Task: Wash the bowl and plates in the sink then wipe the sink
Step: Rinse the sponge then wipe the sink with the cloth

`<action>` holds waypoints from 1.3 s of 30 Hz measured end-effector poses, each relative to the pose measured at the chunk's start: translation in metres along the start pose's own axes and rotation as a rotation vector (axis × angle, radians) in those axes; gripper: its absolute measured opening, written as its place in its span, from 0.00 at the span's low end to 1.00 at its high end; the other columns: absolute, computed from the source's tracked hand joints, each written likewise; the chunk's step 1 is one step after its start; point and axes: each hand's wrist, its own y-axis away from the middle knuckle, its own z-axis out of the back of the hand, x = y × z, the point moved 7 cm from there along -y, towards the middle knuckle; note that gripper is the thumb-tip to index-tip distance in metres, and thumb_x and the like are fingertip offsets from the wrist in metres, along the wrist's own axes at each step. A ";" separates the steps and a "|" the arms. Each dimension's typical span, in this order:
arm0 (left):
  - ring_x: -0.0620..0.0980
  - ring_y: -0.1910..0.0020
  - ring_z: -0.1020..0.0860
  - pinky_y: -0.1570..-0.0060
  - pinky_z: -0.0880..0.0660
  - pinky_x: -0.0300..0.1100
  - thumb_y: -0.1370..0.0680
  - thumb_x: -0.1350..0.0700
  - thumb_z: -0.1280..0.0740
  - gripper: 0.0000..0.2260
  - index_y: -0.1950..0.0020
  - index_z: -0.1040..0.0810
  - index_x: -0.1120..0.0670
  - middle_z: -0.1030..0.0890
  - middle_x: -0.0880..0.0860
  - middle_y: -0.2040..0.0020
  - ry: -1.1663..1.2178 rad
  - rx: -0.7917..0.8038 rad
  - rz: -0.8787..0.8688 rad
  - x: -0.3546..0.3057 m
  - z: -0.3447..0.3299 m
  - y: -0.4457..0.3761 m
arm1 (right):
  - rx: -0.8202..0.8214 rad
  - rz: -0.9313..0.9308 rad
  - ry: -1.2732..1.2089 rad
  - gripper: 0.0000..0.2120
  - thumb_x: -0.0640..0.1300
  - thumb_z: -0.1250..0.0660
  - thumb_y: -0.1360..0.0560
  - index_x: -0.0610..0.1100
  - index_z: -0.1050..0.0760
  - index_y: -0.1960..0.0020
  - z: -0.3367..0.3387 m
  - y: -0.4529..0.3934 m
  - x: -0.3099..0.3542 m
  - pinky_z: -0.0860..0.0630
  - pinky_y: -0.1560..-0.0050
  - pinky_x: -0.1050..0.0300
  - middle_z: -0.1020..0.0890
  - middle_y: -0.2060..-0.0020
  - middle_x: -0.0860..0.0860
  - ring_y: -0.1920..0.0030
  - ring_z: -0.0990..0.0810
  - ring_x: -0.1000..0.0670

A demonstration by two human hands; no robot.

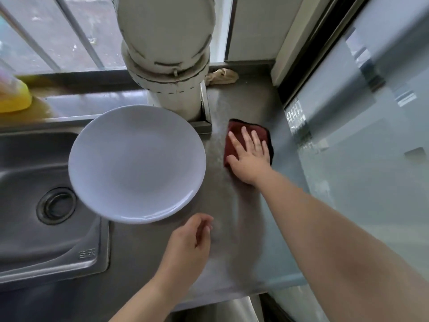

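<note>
A white plate [137, 163] lies on the steel counter, its left edge overhanging the steel sink [34, 231] with its round drain. To the plate's right, my right hand [249, 156] presses flat with straight fingers on a dark red cloth [234, 133] that lies on the counter. My left hand [188, 247] hovers just below the plate over the counter, fingers loosely curled, holding nothing. No bowl is in view.
A thick white pipe [167, 54] rises behind the plate. A beige rag [221, 76] lies in the back corner. A yellow object [14, 96] sits at the far left on the window ledge. A frosted glass panel [359, 147] borders the counter on the right.
</note>
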 end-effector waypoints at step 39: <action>0.40 0.59 0.22 0.57 0.26 0.31 0.22 0.62 0.36 0.08 0.53 0.23 0.49 0.19 0.44 0.60 -0.088 0.114 -0.080 -0.004 0.007 -0.001 | -0.151 -0.477 -0.137 0.32 0.63 0.61 0.31 0.64 0.73 0.32 -0.072 0.213 -0.070 0.74 0.30 0.53 0.67 0.25 0.56 0.25 0.69 0.52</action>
